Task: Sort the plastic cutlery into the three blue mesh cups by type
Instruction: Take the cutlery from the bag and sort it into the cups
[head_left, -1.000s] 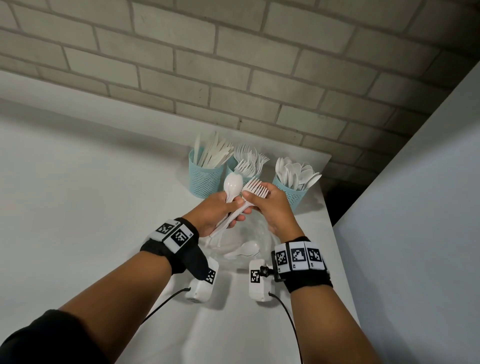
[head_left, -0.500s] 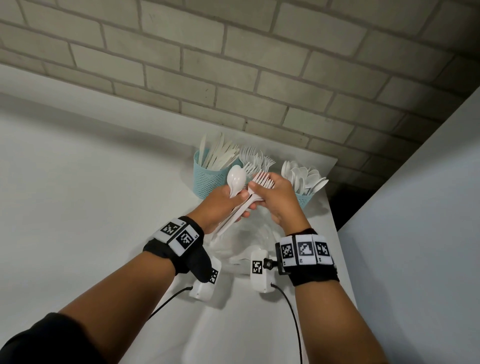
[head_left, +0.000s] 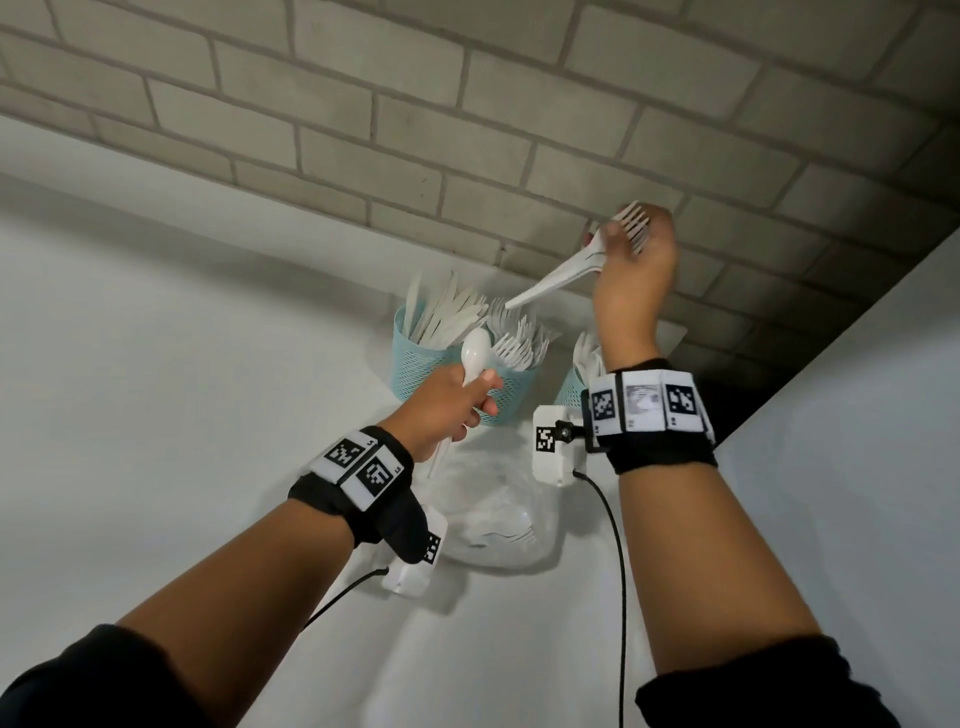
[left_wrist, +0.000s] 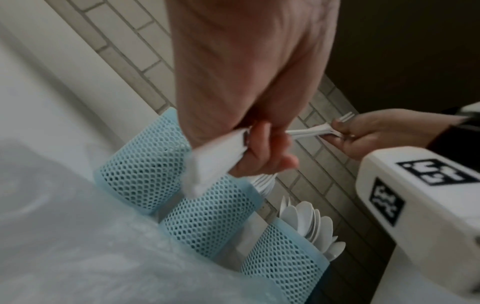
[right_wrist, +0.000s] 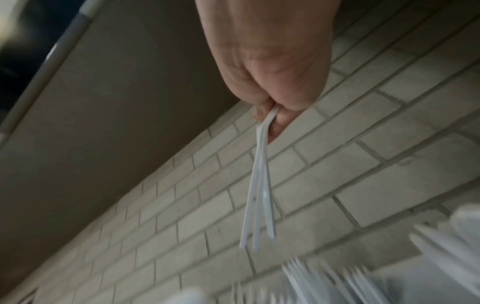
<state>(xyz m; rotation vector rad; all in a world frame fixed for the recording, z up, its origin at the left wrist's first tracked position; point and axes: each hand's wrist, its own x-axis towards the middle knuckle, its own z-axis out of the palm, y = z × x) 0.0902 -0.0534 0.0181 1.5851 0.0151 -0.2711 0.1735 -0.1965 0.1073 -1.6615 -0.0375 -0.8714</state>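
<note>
Three blue mesh cups stand by the brick wall: knives (head_left: 415, 364), forks (head_left: 509, 395) and spoons (head_left: 569, 389). My left hand (head_left: 478, 400) grips a white spoon (head_left: 475, 353) upright by its handle, just in front of the fork cup (left_wrist: 210, 218). Raised high above the cups, my right hand (head_left: 618, 244) pinches a few white forks (head_left: 561, 275) near their tines. Their handles slant down and left toward the fork cup. In the right wrist view the forks (right_wrist: 259, 195) hang from my fingers (right_wrist: 275, 121). The left wrist view shows the knife cup (left_wrist: 145, 170) and the spoon cup (left_wrist: 283, 265).
A clear plastic bag (head_left: 493, 519) with some white cutlery inside lies on the white table (head_left: 182, 389) below my hands. The brick wall (head_left: 363, 130) runs close behind the cups. A grey panel (head_left: 857, 415) rises past the table's right edge.
My right hand has drawn the forks away from the bundle in my left hand and lifted them up and to the right. The left hand keeps only the spoon, near the cups.
</note>
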